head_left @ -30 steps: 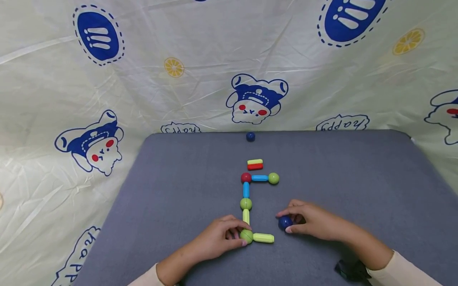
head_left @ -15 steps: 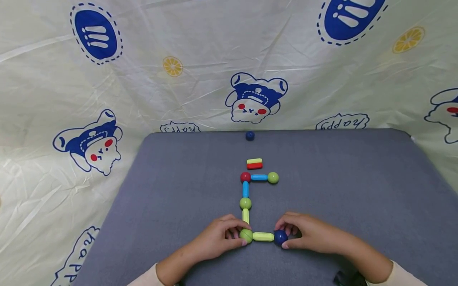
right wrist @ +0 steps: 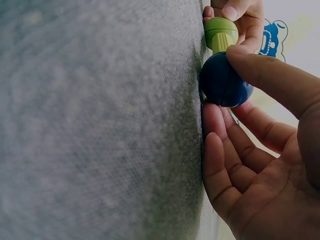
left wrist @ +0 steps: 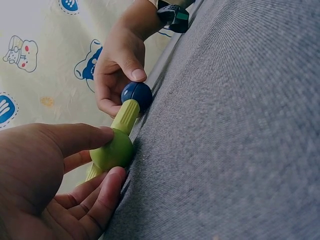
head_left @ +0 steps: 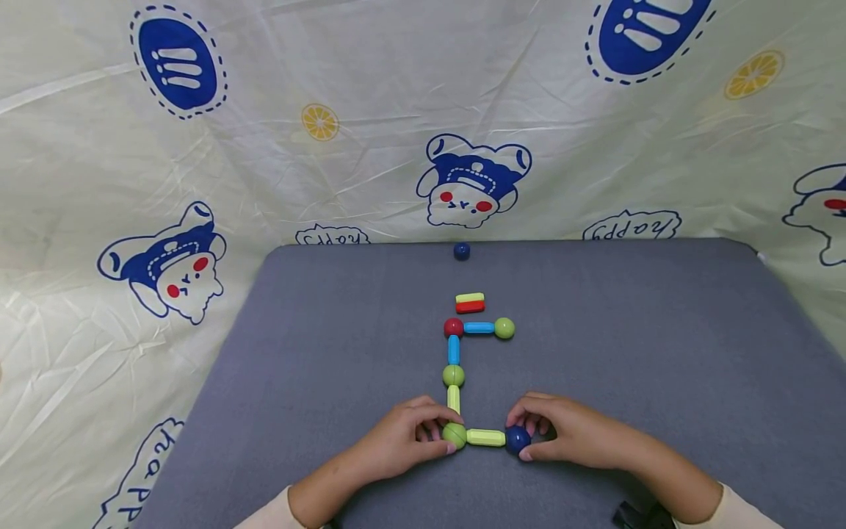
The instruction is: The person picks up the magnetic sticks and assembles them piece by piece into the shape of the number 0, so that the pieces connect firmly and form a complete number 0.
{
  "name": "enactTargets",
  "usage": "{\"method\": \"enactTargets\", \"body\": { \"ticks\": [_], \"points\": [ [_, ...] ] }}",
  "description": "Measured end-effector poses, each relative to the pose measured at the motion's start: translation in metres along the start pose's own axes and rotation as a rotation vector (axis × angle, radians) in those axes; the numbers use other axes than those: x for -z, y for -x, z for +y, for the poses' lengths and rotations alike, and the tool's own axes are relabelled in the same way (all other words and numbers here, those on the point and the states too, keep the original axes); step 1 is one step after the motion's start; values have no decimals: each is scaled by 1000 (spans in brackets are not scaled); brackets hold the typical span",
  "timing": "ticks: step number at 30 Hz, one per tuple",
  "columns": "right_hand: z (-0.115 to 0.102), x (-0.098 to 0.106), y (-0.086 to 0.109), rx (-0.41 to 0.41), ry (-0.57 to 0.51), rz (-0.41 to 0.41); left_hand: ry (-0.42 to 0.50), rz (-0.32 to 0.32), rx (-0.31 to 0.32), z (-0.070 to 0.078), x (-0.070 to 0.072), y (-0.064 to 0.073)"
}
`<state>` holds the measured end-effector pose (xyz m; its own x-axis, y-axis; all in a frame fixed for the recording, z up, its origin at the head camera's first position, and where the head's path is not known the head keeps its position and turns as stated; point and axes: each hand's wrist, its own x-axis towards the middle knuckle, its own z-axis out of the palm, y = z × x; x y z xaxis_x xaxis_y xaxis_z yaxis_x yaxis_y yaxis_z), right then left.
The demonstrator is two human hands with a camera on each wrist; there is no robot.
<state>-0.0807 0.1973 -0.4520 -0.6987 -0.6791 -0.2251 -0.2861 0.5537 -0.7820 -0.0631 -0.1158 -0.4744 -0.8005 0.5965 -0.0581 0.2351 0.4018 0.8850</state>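
Note:
My left hand pinches a green ball at the near corner of a chain of balls and rods on the table. From that ball a yellow-green rod runs right and touches a dark blue ball. My right hand grips this blue ball between thumb and fingers. Another yellow-green rod leads away to a second green ball. Beyond it come a blue rod, a red ball, a second blue rod and a third green ball.
Past the chain, a short yellow-green rod and a red rod lie side by side. A loose dark blue ball sits at the far edge of the grey table. A printed sheet hangs behind.
My right hand has brought the blue ball left and nearer, against the free end of the yellow-green rod. The left hand has stayed on the green ball. Little differs over the last half second.

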Motion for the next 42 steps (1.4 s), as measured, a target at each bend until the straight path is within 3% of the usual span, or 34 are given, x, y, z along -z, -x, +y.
{"method": "enactTargets", "body": {
  "ticks": [6, 13, 17, 32, 42],
  "points": [
    [0, 1, -1, 4, -21, -6, -8, 0, -1, 0, 0, -1],
    [0, 10, -5, 11, -142, 0, -10, 0, -3, 0, 0, 0],
    [-3, 18, -11, 4, -154, 69, -10, 0, -6, 0, 0, -1],
    [-1, 42, -62, 35, 12, 470, 5, -7, 10, -1, 1, 0],
    [0, 60, -92, -42, 6, 509, 17, -15, 7, -1, 0, 0]
  ]
}}
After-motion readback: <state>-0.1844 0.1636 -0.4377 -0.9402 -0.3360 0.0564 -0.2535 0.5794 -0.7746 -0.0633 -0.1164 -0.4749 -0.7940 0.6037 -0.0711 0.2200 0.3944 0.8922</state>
